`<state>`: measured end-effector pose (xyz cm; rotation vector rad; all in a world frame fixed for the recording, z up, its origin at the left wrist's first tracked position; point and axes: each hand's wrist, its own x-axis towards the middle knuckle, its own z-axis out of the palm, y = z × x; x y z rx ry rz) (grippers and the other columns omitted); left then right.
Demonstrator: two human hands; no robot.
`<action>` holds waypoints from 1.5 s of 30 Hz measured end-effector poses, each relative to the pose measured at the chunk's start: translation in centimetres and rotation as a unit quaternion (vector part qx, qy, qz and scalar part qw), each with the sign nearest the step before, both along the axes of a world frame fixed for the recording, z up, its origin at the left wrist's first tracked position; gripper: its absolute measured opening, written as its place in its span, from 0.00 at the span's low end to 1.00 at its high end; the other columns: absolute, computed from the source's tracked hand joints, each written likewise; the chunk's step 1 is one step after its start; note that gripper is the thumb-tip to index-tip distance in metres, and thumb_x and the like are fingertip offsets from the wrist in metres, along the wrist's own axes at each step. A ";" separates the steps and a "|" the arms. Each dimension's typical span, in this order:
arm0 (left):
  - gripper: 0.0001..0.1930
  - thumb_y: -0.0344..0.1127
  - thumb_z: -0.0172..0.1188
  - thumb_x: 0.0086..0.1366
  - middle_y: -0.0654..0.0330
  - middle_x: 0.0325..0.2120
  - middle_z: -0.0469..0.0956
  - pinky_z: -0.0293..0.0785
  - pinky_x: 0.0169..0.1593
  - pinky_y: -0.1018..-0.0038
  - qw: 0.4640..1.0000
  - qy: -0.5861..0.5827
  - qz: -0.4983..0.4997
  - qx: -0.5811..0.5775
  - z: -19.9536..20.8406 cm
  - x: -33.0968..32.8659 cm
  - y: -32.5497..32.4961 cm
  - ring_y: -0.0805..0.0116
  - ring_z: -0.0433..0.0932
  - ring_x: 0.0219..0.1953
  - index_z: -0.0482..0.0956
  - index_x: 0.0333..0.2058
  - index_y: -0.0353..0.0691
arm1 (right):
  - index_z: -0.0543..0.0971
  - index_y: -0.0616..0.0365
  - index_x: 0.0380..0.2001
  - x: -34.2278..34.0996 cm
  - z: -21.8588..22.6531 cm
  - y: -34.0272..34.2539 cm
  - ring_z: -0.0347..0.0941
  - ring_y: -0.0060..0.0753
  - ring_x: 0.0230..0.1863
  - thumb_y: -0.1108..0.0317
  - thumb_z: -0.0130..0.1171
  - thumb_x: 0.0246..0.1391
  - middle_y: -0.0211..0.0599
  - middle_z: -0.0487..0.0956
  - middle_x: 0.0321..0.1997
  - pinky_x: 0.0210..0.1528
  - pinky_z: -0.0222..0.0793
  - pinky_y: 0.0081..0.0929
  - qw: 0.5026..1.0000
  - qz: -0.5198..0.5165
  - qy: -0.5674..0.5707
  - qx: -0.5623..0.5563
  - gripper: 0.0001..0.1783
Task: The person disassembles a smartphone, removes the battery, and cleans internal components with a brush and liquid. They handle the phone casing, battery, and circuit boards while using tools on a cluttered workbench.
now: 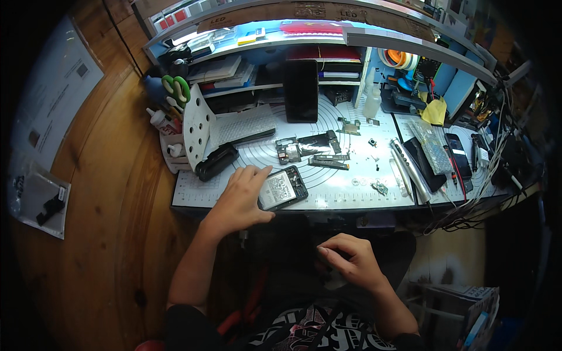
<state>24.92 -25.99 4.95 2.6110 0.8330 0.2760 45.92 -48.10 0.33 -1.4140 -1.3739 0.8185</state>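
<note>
An opened phone (pixel 285 188) lies on the white work mat near its front edge, with a silver-white battery and exposed inner parts showing. My left hand (pixel 239 196) grips its left end, forefinger at the far side and thumb at the near side. Over my lap, in front of the table edge, my right hand (pixel 350 260) is closed with thumb and forefinger together; anything between them is too small to make out. Just beyond the opened phone lie a phone frame with parts (pixel 307 146) and a dark narrow strip-shaped part (pixel 329 161).
A dark phone or screen (pixel 301 92) stands upright at the back. Left are a black case (pixel 217 161) and a perforated white holder (pixel 196 128) with green-handled scissors (pixel 176 89). Small circuit boards (pixel 380 187), a silver pen-shaped tool (pixel 411 171), another phone (pixel 458 153) and loose cables lie right.
</note>
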 end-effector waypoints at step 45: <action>0.38 0.40 0.44 0.65 0.42 0.71 0.60 0.74 0.66 0.51 0.515 -0.544 -0.068 -0.659 -2.7 5.7 -15.8 0.43 0.72 0.65 0.52 0.72 0.33 | 0.63 0.64 0.56 -3.4 0.9 -5.6 0.82 0.41 0.53 0.82 0.60 0.63 0.50 0.79 0.54 0.55 0.85 0.49 0.842 -0.005 0.539 -0.021 0.23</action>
